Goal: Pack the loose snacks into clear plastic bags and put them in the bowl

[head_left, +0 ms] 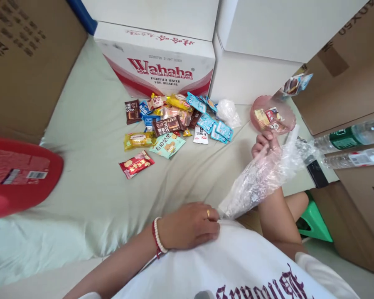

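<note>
A crinkled transparent plastic bag (255, 180) stretches slantwise between my two hands. My left hand (191, 226), low at the front of the white shirt, has its fingers closed at the bag's lower corner. Farther up, my right hand (266, 145) pinches the bag's upper edge, partly seen through the film. Just beyond that hand a pink translucent bowl (256, 110) holds a few wrapped snacks (271, 118). Left of the bowl lies a pile of packaged snacks (171, 120), with a red packet (136, 164) apart in front and a crumpled white plastic bag (228, 113) at its right.
A Wahaha water carton (162, 62) and white boxes (252, 79) stand behind the snacks. Cardboard boxes flank both sides. A red container (21, 176) is at left. At right are two plastic bottles (345, 139), a black object (317, 173) and a green stool (316, 218).
</note>
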Demonstrator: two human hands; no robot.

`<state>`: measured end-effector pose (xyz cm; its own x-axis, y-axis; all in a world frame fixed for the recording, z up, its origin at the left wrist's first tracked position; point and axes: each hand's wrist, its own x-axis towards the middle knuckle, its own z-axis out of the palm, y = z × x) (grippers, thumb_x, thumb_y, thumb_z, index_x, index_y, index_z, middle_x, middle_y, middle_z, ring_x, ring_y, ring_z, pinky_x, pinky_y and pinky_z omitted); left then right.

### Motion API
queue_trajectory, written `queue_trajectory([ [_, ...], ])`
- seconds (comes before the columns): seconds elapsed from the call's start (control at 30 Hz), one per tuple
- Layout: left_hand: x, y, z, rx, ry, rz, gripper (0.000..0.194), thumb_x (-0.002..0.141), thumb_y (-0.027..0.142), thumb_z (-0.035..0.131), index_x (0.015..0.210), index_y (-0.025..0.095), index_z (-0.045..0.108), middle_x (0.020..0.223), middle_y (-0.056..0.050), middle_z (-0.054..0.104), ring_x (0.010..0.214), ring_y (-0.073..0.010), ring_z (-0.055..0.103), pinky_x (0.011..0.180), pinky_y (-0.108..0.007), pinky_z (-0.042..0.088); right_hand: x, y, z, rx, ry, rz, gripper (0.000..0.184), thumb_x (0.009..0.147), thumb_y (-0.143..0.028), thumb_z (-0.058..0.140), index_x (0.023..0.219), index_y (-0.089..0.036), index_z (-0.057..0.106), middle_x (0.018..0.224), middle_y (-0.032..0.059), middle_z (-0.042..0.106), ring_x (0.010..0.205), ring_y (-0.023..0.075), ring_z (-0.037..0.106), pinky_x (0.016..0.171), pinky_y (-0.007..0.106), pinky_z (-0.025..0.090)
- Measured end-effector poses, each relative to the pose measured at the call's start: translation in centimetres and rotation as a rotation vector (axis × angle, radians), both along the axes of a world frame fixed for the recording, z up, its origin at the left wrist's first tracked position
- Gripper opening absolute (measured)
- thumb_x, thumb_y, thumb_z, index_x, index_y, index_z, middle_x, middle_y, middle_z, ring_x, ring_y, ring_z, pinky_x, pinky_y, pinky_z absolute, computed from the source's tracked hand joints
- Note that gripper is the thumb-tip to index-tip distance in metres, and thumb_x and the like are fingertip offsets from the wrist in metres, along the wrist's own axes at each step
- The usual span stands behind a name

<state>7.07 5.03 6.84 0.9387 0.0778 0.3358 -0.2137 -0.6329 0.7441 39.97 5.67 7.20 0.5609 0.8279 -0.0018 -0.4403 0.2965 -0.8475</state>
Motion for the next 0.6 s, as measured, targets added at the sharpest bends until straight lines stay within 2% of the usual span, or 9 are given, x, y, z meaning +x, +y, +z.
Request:
queue_trajectory([
  [0.03,-0.1,-0.1,0.2,-0.033,0.041,0.016,0.014,0.099,0.026,0.055,0.096,0.022,0.068,0.093,-0.007,0.071,0.079,-0.0171,0.063,0.071,-0.029,0.047,-0.2,0.3,-0.1,0.008,-0.025,0.034,0.025,0.09,-0.044,0.07,0.082,-0.027,0.053,0.076,-0.0025,0.049,0.056,0.0121,0.034,0.04,0.022,0.03],
  [0.07,0.0,0.0,0.4,-0.098,0.057,0.087,0.017,0.1,0.028,0.054,0.095,0.022,0.069,0.092,-0.007,0.07,0.079,-0.0175,0.064,0.071,-0.029,0.048,-0.6,0.5,-0.2,0.02,-0.061,0.065,0.025,0.09,-0.047,0.069,0.083,-0.028,0.053,0.077,-0.0018,0.049,0.057,0.0129,0.034,0.04,0.023,0.03],
  [0.2,1.4,1.8,1.3,-0.387,-0.097,0.701,0.021,0.097,0.028,0.058,0.08,0.023,0.07,0.073,-0.005,0.064,0.07,-0.0181,0.056,0.068,-0.03,0.043,-3.3,0.9,-0.9,0.017,-0.195,0.136,0.028,0.086,-0.054,0.071,0.09,-0.031,0.055,0.085,-0.0001,0.051,0.06,0.014,0.034,0.042,0.025,0.027],
  [0.27,2.9,2.6,1.8,-0.469,-0.2,0.891,0.019,0.094,0.029,0.064,0.076,0.023,0.07,0.07,-0.004,0.061,0.068,-0.0183,0.051,0.067,-0.03,0.04,-4.5,0.8,-0.9,-0.009,-0.246,0.15,0.031,0.084,-0.055,0.071,0.089,-0.03,0.053,0.087,-0.0002,0.05,0.059,0.0133,0.032,0.041,0.025,0.025],
  [0.37,6.2,3.0,2.1,-0.53,-0.255,0.938,0.01,0.086,0.033,0.074,0.089,0.023,0.073,0.082,-0.004,0.063,0.075,-0.0189,0.053,0.072,-0.03,0.042,-5.7,0.2,-0.6,-0.052,-0.297,0.155,0.032,0.085,-0.055,0.07,0.086,-0.029,0.051,0.086,-0.0011,0.049,0.057,0.0118,0.031,0.041,0.023,0.026],
  [0.47,9.8,2.9,0.9,-0.545,-0.206,0.906,0.045,0.067,0.036,0.09,0.104,0.022,0.07,0.102,-0.007,0.065,0.095,-0.0236,0.058,0.085,-0.033,0.045,-6.5,-0.5,-0.1,-0.06,-0.243,0.133,0.033,0.083,-0.052,0.074,0.085,-0.028,0.051,0.085,-0.0024,0.051,0.055,0.0095,0.031,0.04,0.021,0.028],
  [0.5,10.8,2.9,0.3,-0.566,-0.176,0.883,0.046,0.065,0.036,0.091,0.102,0.021,0.069,0.103,-0.007,0.065,0.098,-0.0245,0.059,0.086,-0.034,0.045,-6.5,-0.6,-0.1,-0.067,-0.209,0.136,0.033,0.082,-0.05,0.076,0.085,-0.028,0.052,0.086,-0.0028,0.052,0.054,0.0088,0.031,0.04,0.02,0.028],
  [0.53,11.6,2.9,-0.4,-0.608,-0.141,0.851,0.038,0.067,0.035,0.089,0.095,0.02,0.068,0.098,-0.006,0.065,0.095,-0.0236,0.059,0.084,-0.033,0.045,-6.5,-0.7,-0.3,-0.081,-0.173,0.151,0.032,0.08,-0.048,0.078,0.086,-0.028,0.054,0.087,-0.0028,0.055,0.054,0.0082,0.033,0.04,0.02,0.029],
  [0.6,12.4,2.9,-1.9,-0.735,-0.081,0.799,0.021,0.081,0.035,0.077,0.082,0.02,0.062,0.078,-0.001,0.06,0.077,-0.0179,0.056,0.072,-0.028,0.042,-6.0,-0.7,-0.9,-0.136,-0.095,0.208,0.031,0.076,-0.042,0.081,0.091,-0.028,0.059,0.093,-0.0016,0.062,0.058,0.0078,0.043,0.045,0.019,0.038],
])
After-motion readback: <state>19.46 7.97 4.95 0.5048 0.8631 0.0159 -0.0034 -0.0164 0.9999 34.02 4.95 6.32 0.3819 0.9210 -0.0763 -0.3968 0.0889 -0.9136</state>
